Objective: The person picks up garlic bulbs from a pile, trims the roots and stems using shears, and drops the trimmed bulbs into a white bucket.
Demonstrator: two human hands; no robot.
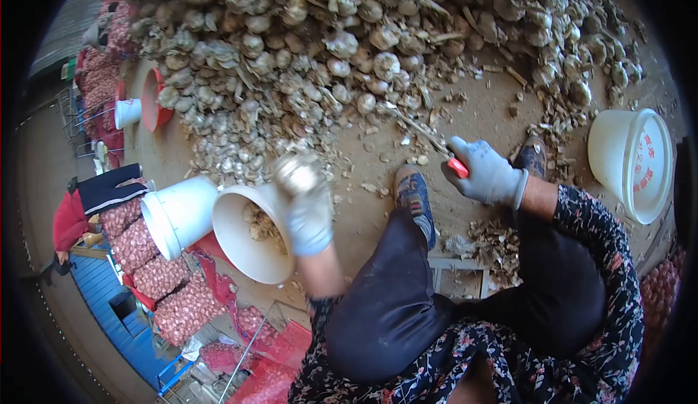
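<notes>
My left hand, in a pale work glove and blurred by motion, is closed around a garlic bulb. It is right beside the rim of a white bucket, which has some brownish bulbs or trimmings inside. My right hand, in a grey glove, grips red-handled shears. Their long metal end points up and left toward a large heap of garlic. Loose bulbs and dry scraps lie between the heap and my feet.
A second white bucket and net sacks of garlic stand at left, near a bent-over person in red. A lidded white bucket stands at right. A red tub is farther back. Dry skins litter the floor.
</notes>
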